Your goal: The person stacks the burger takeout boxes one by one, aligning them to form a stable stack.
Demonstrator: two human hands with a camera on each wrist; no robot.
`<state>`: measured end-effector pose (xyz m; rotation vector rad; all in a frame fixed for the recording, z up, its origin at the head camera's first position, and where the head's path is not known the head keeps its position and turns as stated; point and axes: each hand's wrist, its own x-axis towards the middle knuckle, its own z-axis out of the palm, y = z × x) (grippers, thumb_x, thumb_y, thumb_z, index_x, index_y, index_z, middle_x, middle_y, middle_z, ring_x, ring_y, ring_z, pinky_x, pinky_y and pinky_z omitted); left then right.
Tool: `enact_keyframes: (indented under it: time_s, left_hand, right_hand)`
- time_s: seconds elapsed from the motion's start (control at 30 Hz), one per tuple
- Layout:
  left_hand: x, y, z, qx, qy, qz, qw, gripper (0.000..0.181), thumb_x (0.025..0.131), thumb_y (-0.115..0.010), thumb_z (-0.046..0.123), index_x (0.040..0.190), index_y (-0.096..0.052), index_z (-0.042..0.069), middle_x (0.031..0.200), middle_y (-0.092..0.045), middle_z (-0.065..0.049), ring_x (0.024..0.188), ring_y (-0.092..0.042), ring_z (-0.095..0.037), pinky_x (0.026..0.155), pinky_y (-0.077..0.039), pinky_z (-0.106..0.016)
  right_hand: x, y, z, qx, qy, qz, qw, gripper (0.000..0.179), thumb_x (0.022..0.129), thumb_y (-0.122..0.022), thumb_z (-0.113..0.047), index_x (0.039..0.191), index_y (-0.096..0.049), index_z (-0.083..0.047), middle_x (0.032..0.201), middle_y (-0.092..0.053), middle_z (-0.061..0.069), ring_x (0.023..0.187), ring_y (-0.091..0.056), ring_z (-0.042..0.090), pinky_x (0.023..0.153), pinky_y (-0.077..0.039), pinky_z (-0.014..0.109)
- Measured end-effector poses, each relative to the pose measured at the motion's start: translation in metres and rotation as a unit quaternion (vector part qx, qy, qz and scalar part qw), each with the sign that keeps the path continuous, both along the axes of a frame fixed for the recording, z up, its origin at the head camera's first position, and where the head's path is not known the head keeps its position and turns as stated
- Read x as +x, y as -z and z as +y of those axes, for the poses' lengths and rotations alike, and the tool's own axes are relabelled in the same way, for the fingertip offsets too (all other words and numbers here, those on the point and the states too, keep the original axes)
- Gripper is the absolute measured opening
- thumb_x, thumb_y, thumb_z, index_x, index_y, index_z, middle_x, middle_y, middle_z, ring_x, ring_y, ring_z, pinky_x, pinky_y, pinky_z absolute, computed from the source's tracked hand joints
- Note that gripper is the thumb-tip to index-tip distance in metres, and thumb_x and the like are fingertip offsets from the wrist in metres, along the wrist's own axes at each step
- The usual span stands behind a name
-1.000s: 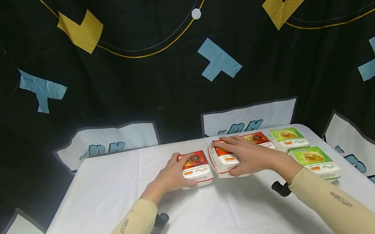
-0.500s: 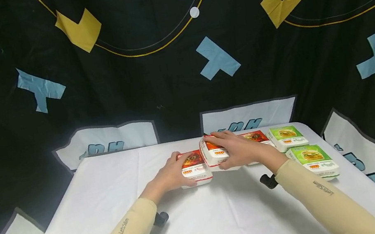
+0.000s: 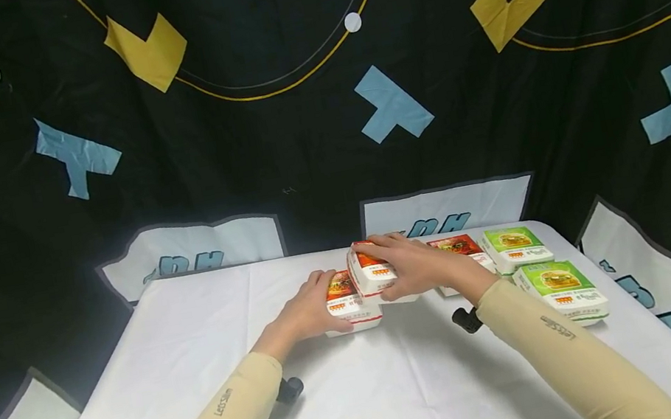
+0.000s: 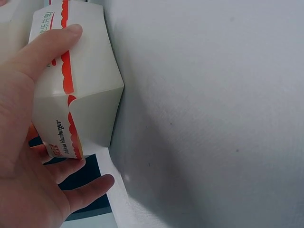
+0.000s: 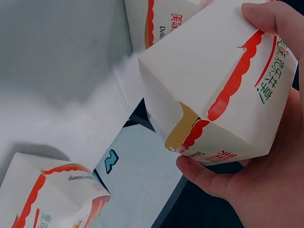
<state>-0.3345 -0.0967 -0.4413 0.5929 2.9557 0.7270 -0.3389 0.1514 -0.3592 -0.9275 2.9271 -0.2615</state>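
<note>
In the head view my left hand [image 3: 305,311] grips a red-topped hamburger box [image 3: 354,317] from its left side. The left wrist view shows the thumb across the white front of this hamburger box [image 4: 92,57], which sits on the white table. My right hand [image 3: 411,267] holds a second red-topped hamburger box [image 3: 370,280], raised and overlapping the upper right of the first one. Seen from the right wrist, that held hamburger box [image 5: 199,71] hangs tilted above the tabletop, thumb on one side and fingers on the other. Its top is partly hidden by my hand.
Another red-topped box [image 3: 458,246] lies to the right of my right hand. Beyond it, two green-topped hamburger boxes [image 3: 516,249] stand near the right edge of the white table [image 3: 371,413]. A black curtain [image 3: 278,152] hangs behind the table.
My right hand has lifted its hamburger box and carried it left, from beside the left-hand box to overlapping it. My left hand has stayed in place on its box.
</note>
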Motion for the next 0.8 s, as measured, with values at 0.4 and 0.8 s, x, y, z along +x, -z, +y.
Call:
enact_keyframes:
  time_s: [0.4, 0.8]
  left_hand:
    - [0.0, 0.001, 0.0, 0.006, 0.0, -0.001, 1.0, 0.104, 0.069, -0.088, 0.05, 0.151, -0.034, 0.018, 0.144, -0.043, -0.002, 0.122, -0.047, -0.019, 0.096, -0.052, -0.048]
    - [-0.002, 0.003, 0.0, 0.023, 0.001, -0.006, 0.9997, 0.102, 0.069, -0.089, 0.048, 0.148, -0.034, 0.016, 0.14, -0.045, 0.0, 0.118, -0.048, -0.016, 0.094, -0.052, -0.046]
  right_hand:
    - [-0.003, -0.002, -0.015, 0.007, -0.006, -0.003, 1.0, 0.093, 0.081, -0.079, -0.047, 0.157, -0.027, -0.042, 0.164, -0.028, 0.003, 0.142, -0.032, 0.03, 0.1, -0.048, 0.055]
    - [-0.005, -0.003, -0.026, 0.01, 0.005, -0.018, 0.9998, 0.096, 0.078, -0.082, -0.045, 0.158, -0.027, -0.04, 0.166, -0.027, 0.001, 0.144, -0.031, 0.029, 0.105, -0.044, 0.058]
